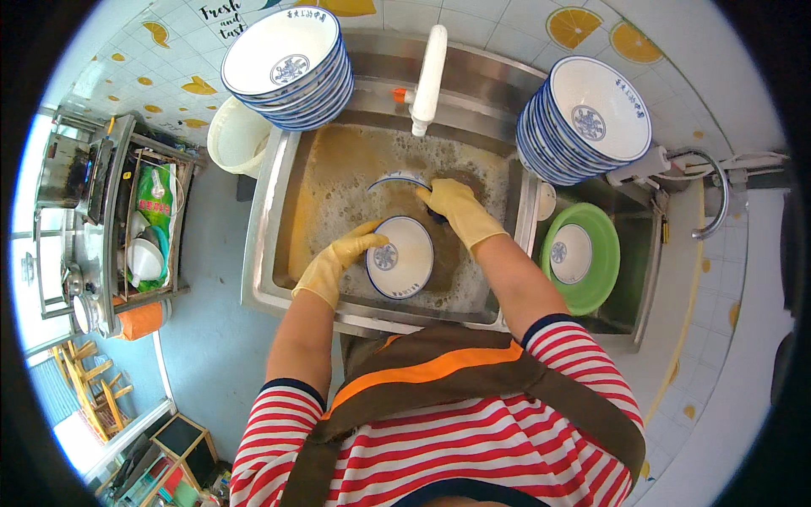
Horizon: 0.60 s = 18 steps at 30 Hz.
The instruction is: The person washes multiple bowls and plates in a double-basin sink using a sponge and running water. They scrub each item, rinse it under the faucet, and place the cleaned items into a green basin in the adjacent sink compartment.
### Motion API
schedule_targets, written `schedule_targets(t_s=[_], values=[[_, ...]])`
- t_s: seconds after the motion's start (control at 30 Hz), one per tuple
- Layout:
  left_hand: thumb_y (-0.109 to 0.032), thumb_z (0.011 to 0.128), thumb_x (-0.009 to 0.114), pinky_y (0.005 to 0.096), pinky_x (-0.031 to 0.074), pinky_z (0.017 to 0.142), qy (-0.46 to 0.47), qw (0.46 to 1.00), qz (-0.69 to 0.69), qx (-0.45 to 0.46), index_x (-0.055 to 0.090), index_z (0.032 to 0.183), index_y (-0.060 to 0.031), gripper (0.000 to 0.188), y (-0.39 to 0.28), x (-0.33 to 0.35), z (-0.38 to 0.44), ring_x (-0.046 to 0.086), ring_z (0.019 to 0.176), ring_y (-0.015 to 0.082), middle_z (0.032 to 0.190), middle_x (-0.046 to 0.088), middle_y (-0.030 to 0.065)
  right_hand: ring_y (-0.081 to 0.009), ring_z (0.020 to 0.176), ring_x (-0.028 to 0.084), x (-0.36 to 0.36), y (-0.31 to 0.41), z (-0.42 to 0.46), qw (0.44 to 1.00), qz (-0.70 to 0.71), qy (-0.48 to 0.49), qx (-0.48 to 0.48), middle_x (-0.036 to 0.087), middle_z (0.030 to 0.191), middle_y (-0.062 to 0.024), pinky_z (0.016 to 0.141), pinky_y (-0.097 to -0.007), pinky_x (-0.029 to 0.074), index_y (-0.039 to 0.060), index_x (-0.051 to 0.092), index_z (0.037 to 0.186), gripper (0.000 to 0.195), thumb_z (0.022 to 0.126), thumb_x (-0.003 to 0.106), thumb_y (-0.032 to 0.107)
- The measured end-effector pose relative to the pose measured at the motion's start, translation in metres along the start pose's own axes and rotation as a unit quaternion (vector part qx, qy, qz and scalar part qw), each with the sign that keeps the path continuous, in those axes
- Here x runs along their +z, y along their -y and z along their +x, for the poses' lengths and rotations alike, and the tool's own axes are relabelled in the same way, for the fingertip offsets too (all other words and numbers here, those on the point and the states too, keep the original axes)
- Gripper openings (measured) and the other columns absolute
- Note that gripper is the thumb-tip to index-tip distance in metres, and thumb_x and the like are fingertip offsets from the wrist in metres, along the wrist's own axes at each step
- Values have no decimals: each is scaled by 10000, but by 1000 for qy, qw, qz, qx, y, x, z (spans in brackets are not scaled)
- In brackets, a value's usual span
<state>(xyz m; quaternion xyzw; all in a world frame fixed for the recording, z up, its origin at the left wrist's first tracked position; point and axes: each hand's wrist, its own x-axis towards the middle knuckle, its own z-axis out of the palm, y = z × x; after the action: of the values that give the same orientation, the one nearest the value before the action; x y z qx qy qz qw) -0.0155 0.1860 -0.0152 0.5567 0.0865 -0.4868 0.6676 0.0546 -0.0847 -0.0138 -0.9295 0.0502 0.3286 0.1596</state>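
Note:
Both my hands wear yellow rubber gloves over a stainless steel sink basin (261, 266) of murky, foamy water. My left hand (348, 247) grips the left rim of a white bowl with a blue edge (405, 266), thumb inside it, the bowl tilted at the water's surface. Just beyond, a second bowl (399, 177) is mostly sunk, with only a curved strip of its rim showing. My right hand (453, 203) has its fingertips on that rim's right end. Under my right palm is a small dark thing (437, 217), too hidden to identify.
Tall stacks of matching bowls stand on the back left (288, 76) and back right (583, 120). A white faucet (429, 82) overhangs the basin. The right basin holds a green plastic tub (608, 266) with a bowl (571, 253) inside. A whitish bucket (231, 142) is at the left.

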Motion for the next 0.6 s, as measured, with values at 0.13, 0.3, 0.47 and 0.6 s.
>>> schedule_targets(t_s=[0.13,0.3,0.47,0.6], values=[[-316,873,747,441,490,1003,20,997,53,-56,446,1538,-140,751,3,-6,18,570,1241,255,1387,609,87,-386,1113,677,13,1,26,999,-36,-6,33,719,1186,-179,935,-492,534,99,722,1197,480,1008,488,473],[-337,929,704,370,410,1091,37,988,145,-24,477,1508,-61,680,30,-29,55,539,1289,240,1418,593,115,-380,1108,684,29,3,27,999,-42,-29,1,724,1189,-165,939,-489,537,89,740,1161,460,1017,467,430],[-390,1000,622,360,428,1086,-161,978,86,103,535,1449,-36,578,-9,-4,86,602,1212,249,1338,653,111,-361,1071,705,39,9,21,998,-40,-41,0,729,1160,-184,904,-487,550,78,749,1134,439,1016,473,399],[-343,1010,596,409,462,1046,-344,915,189,90,533,1432,-52,517,-36,25,117,608,1211,267,1351,639,115,-360,1030,717,55,10,20,993,-63,-74,-63,743,1104,-185,878,-488,556,83,754,1123,423,1013,495,398]])
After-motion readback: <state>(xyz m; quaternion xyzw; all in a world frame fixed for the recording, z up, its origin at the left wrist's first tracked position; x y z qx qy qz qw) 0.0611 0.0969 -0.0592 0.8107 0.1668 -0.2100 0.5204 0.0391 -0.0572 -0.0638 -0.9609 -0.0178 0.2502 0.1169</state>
